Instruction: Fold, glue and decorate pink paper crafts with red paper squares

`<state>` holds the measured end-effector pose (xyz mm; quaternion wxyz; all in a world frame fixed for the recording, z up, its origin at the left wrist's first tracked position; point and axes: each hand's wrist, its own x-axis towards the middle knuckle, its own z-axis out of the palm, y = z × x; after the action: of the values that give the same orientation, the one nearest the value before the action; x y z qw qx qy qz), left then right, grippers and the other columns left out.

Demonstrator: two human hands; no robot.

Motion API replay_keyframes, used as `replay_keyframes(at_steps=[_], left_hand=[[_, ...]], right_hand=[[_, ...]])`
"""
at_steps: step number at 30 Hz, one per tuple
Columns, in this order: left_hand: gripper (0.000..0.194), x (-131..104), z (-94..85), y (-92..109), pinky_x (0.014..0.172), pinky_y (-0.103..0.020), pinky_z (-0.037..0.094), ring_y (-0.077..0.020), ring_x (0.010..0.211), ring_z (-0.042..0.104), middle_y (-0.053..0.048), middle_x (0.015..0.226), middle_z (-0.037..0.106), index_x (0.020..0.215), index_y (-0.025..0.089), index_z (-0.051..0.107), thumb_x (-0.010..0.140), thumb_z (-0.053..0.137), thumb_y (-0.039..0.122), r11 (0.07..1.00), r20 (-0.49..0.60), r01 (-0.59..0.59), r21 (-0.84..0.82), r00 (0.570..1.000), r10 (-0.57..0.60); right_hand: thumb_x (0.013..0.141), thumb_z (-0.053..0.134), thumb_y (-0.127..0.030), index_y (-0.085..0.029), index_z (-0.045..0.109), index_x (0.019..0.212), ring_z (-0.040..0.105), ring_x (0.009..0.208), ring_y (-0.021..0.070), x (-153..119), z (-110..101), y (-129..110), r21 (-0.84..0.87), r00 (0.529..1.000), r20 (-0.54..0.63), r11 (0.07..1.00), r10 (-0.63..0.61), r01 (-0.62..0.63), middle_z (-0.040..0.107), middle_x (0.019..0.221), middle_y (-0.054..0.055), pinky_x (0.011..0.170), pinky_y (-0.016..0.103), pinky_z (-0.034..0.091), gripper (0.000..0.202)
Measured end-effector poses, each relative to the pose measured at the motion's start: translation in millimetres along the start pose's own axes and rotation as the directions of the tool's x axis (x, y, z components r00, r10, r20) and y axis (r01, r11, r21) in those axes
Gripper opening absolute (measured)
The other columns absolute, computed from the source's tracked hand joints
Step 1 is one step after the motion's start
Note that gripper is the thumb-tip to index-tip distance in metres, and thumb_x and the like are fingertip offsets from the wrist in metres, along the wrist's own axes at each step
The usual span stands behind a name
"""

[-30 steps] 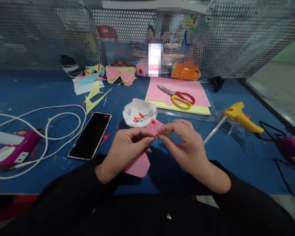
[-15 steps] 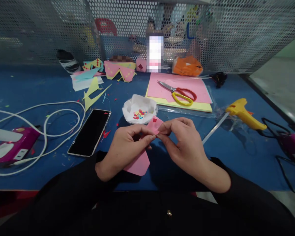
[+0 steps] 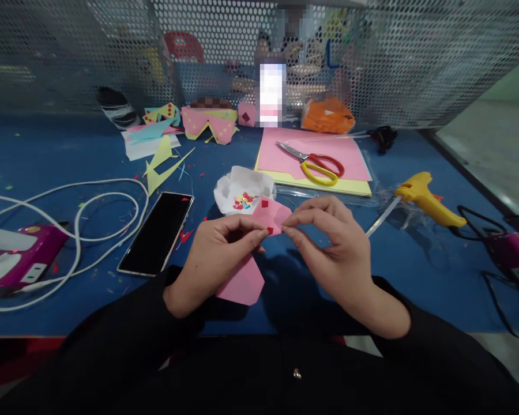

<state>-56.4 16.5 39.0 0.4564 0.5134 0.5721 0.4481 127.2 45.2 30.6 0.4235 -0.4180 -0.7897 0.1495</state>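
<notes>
My left hand (image 3: 219,256) pinches a pink paper cutout (image 3: 242,282) between thumb and fingers, over the blue table. One part of the cutout hangs below the palm, and its other part extends past the fingertips. Two small red paper squares (image 3: 264,204) show on that far part, one of them right beside my left thumb tip. My right hand (image 3: 328,245) has thumb and index finger closed together at the cutout's right edge. Just behind the cutout stands a white paper bowl (image 3: 225,193) with small coloured paper bits (image 3: 245,200) in it.
A phone (image 3: 158,233) and white cable (image 3: 80,242) lie left. Scissors (image 3: 313,164) rest on coloured paper sheets (image 3: 270,150) behind. To the right is a yellow glue gun (image 3: 435,202). Paper masks (image 3: 210,124) stand by the perforated metal panel (image 3: 225,46).
My right fingers have moved slightly right, from beside the left fingertips to the cutout's edge. A second red square now shows near my left thumb. The cutout's far part is more exposed.
</notes>
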Motion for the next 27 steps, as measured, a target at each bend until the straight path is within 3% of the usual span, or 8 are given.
replay_keyframes(at_steps=[3,8,20,23,27], left_hand=[[0.009,-0.6,1.1,1.2,0.064,-0.024,0.056,-0.0120,0.063,0.068,0.000,0.071,0.073,0.076,0.018,0.073,0.081,0.072,0.025,1.000,-0.022,-0.030,0.001,0.999,0.030],[0.008,-0.9,2.2,0.3,0.064,-0.024,0.057,-0.0122,0.064,0.067,0.000,0.073,0.073,0.077,0.018,0.074,0.082,0.072,0.025,0.998,-0.005,-0.061,0.012,0.998,0.061],[0.007,-0.8,1.9,-3.2,0.055,-0.013,0.049,-0.0063,0.057,0.063,0.003,0.064,0.070,0.076,0.017,0.075,0.081,0.074,0.021,0.998,0.051,-0.062,0.015,0.997,0.061],[0.006,-1.3,2.3,-1.3,0.054,-0.013,0.049,-0.0059,0.054,0.063,0.004,0.062,0.069,0.078,0.017,0.075,0.081,0.073,0.021,1.000,0.057,-0.026,-0.011,0.998,0.027],[0.006,-1.2,1.8,-0.1,0.055,-0.014,0.050,-0.0061,0.054,0.063,0.004,0.064,0.069,0.079,0.017,0.075,0.081,0.073,0.021,1.000,0.064,0.001,-0.018,0.998,0.000]], right_hand=[[0.088,0.066,-0.023,-0.027,0.069,0.088,0.061,0.115,0.0241,-0.9,3.8,1.5,0.090,0.999,0.024,0.995,0.045,-0.047,0.069,0.112,0.004,0.100,0.047,0.047,0.006],[0.087,0.067,-0.024,-0.026,0.070,0.088,0.045,0.140,0.0275,-4.3,8.5,2.8,0.078,0.999,0.027,0.997,0.025,-0.027,0.065,0.131,0.007,0.114,0.055,0.036,0.004],[0.088,0.063,-0.020,-0.022,0.067,0.087,0.051,0.136,0.0250,-3.6,8.7,5.7,0.121,0.995,0.099,0.993,0.002,-0.014,0.068,0.128,0.008,0.113,0.052,0.038,0.005],[0.090,0.062,-0.020,-0.022,0.066,0.086,0.055,0.131,0.0239,-1.5,6.8,4.6,0.190,0.991,0.123,0.979,0.055,-0.078,0.068,0.127,0.009,0.110,0.048,0.041,0.006],[0.091,0.062,-0.022,-0.021,0.065,0.083,0.066,0.112,0.0201,4.9,1.9,5.8,0.303,0.964,0.167,0.919,0.208,-0.251,0.073,0.115,0.006,0.098,0.039,0.048,0.008]])
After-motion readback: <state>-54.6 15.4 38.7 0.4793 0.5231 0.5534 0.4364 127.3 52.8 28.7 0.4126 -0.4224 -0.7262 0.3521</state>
